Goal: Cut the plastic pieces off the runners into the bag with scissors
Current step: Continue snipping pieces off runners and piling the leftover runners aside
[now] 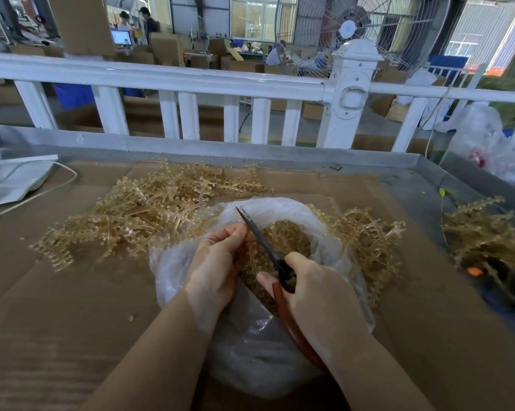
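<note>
While left hand (217, 262) pinches one runner (252, 256), right hand (312, 289) grips scissors (262, 241), seemingly closed.

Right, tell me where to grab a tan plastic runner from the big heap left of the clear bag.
Pinch a bare central stem where one sticks out at the heap edge nearest the left hand, coming from above. Side branches tangle, so lift slowly beside the bag.

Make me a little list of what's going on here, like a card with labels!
left hand: holds a runner over the bag
right hand: grips the scissors
scissors: red handles, blades pointing up and away
bag: clear, open, cut pieces inside
big pile: runners, behind the bag to the left
small pile: runners, far right
table: covered in cardboard
behind: white fence, big fan
</note>
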The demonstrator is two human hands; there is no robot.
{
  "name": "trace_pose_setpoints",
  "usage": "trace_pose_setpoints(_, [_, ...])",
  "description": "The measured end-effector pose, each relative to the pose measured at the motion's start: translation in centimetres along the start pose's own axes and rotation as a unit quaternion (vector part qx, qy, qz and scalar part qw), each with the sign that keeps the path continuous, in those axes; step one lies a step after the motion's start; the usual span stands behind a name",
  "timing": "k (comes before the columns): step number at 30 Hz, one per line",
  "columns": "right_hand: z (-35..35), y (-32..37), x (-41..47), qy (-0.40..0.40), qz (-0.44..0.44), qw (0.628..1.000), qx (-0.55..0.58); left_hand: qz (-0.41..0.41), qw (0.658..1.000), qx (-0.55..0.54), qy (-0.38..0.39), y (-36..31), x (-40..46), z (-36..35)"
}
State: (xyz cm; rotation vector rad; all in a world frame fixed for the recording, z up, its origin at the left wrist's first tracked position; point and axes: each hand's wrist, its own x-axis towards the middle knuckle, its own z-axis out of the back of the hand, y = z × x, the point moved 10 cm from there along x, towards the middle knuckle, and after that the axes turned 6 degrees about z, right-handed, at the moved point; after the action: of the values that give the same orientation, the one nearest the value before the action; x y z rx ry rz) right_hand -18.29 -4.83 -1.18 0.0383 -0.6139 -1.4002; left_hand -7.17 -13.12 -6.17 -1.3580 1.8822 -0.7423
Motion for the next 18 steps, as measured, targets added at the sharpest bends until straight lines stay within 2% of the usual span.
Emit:
trace_pose_setpoints(7, [-0.25,-0.51,0.08,0.001,-0.009,1.000,0.008,-0.007,1.000,-0.002,-0.004,0.09,0.07,0.11])
trace_pose_setpoints(12, [-0.02,-0.39,-0.05,-0.007,-0.010,1.000,0.010,-0.044,0.999,-0.009,-0.012,-0.39,-0.08,0.04])
trace_pose_setpoints(18, [0.01,-0.07,-0.20,-0.008,-0.005,1.000,0.010,-0.019,1.000,0.013,-0.002,-0.27,-0.18,-0.05])
